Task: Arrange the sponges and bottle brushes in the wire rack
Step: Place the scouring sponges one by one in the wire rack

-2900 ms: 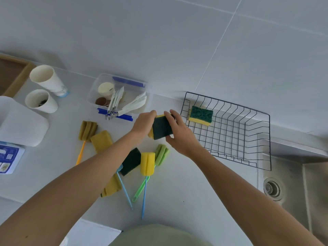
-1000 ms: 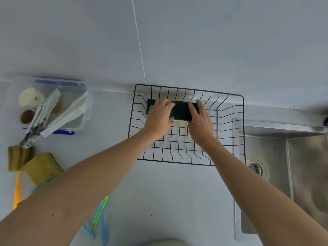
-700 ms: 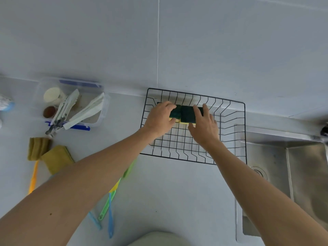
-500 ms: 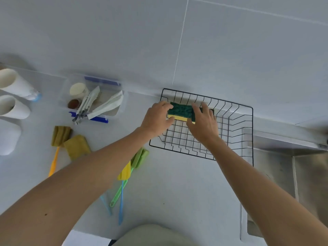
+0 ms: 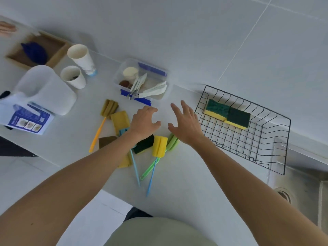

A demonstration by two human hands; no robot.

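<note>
The black wire rack [image 5: 276, 121] stands on the counter at the right. Two green-and-yellow sponges lie side by side along its far left wall: one [image 5: 216, 109] and another [image 5: 238, 118]. My left hand [image 5: 144, 121] and my right hand [image 5: 186, 124] hover empty, fingers spread, over the counter left of the rack. Below them lie a dark green sponge [image 5: 144, 144], a yellow-headed brush [image 5: 159, 146], a green brush [image 5: 172, 142], a blue-handled brush [image 5: 134, 165], an orange-handled brush [image 5: 108, 110] and a yellow sponge [image 5: 120, 120].
A clear box [image 5: 142, 82] with tongs sits behind the hands. Two paper cups [image 5: 79, 59], a white jug [image 5: 44, 89] and a wooden tray [image 5: 37, 50] stand far left. The steel sink [image 5: 298, 189] is right of the rack.
Both hands let go of the second sponge in the rack and drew back left over the pile on the counter. The two sponges now lie side by side.
</note>
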